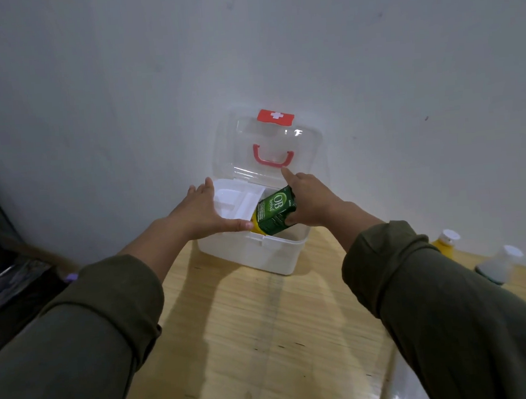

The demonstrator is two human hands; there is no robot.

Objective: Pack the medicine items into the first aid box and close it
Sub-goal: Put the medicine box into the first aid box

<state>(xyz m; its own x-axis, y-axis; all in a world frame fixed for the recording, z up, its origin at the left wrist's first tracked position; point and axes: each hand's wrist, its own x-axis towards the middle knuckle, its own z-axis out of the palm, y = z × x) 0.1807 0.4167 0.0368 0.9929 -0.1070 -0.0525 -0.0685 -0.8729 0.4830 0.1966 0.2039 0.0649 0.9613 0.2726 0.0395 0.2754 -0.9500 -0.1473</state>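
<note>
First aid box (253, 253), lid raised: right hand (310, 203) grips the green carton (275, 212), lowering it inside. Left hand (201, 212), fingers spread and holding nothing, steadies the inner tray (240, 202); next, seating the carton likely needs the tray clear.

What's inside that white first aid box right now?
Inside the first aid box, a white divided tray sits at the left. The right hand holds a green carton tilted over the opening. Whatever lies under tray and carton is hidden.

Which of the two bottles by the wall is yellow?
The yellow bottle nearer the first aid box; the other, closer to the camera, is a grey bottle. Both have white caps.
</note>
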